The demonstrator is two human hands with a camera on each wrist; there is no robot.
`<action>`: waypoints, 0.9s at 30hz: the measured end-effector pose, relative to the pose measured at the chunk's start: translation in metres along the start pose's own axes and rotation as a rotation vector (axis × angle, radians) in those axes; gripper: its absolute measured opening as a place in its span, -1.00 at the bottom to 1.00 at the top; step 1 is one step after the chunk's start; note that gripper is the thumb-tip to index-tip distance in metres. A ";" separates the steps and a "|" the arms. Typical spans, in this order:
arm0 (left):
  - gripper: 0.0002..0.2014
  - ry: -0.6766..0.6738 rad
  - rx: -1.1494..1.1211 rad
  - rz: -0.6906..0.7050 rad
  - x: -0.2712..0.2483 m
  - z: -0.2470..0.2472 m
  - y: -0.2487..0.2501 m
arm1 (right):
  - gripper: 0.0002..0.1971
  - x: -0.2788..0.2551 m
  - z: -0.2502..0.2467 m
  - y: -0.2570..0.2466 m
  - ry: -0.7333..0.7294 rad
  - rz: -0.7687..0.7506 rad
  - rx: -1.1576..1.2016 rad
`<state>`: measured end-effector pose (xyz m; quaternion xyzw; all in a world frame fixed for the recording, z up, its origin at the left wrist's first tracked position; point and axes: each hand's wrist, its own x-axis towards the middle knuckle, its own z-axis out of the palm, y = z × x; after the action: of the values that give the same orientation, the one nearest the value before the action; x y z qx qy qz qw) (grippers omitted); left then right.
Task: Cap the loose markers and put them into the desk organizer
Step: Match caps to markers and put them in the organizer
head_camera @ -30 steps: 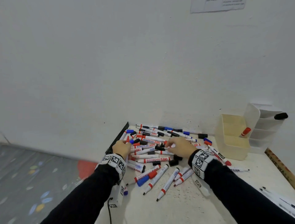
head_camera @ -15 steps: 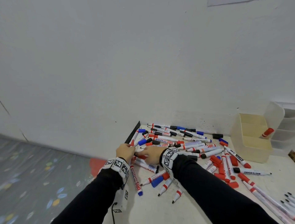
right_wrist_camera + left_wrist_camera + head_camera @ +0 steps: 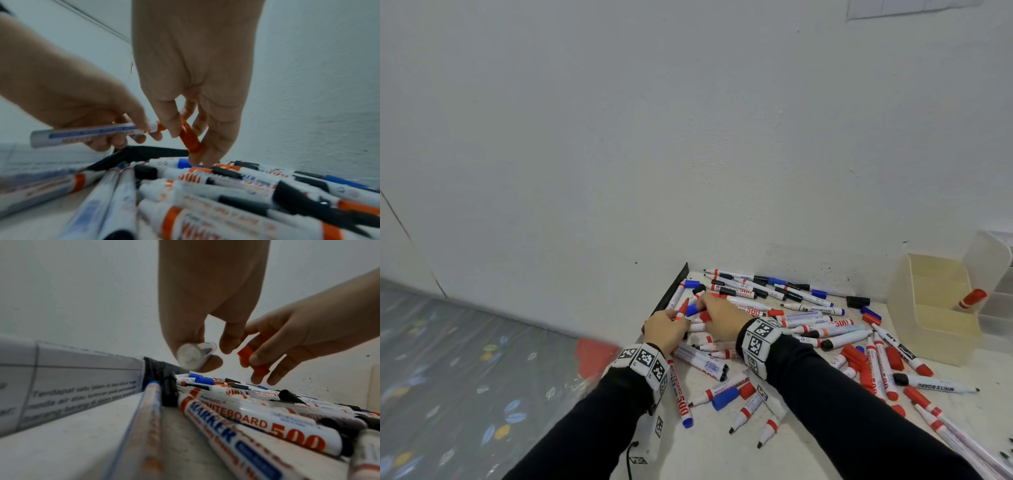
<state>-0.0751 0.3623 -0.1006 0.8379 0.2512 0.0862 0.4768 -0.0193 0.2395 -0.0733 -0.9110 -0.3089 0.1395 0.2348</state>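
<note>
Surface [image 3: 808, 455]: heaped loose markers.
Left hand [image 3: 666, 329]: grips red marker [image 3: 92, 132].
Right hand [image 3: 717, 315]: fingers pinch red cap [image 3: 189, 138].
Next: likely press cap on.

Both arms reach forward in black sleeves, tag bands at the wrists. The left hand [image 3: 666, 329] curls round a marker [image 3: 92, 132], thumb on top. Just beside it, the right hand [image 3: 722, 317] points down, its fingertips [image 3: 172, 129] pinching a red cap [image 3: 190, 138].

white wall [image 3: 688, 137], patterned floor [image 3: 448, 359], paper sheet [image 3: 911, 7]
</note>
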 end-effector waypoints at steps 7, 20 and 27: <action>-0.62 -0.092 -0.048 0.097 -0.004 0.010 0.011 | -0.73 -0.012 -0.031 0.025 0.281 0.037 0.196; -0.72 -0.268 0.078 0.291 -0.024 0.038 0.039 | -0.73 -0.049 -0.050 0.065 0.216 0.004 0.226; -0.72 -0.268 0.117 0.356 -0.035 0.049 0.041 | -0.82 -0.066 -0.063 0.086 0.211 0.087 0.293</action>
<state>-0.0721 0.2906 -0.0884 0.8993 0.0386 0.0421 0.4336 -0.0026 0.1162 -0.0569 -0.8891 -0.2194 0.0964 0.3899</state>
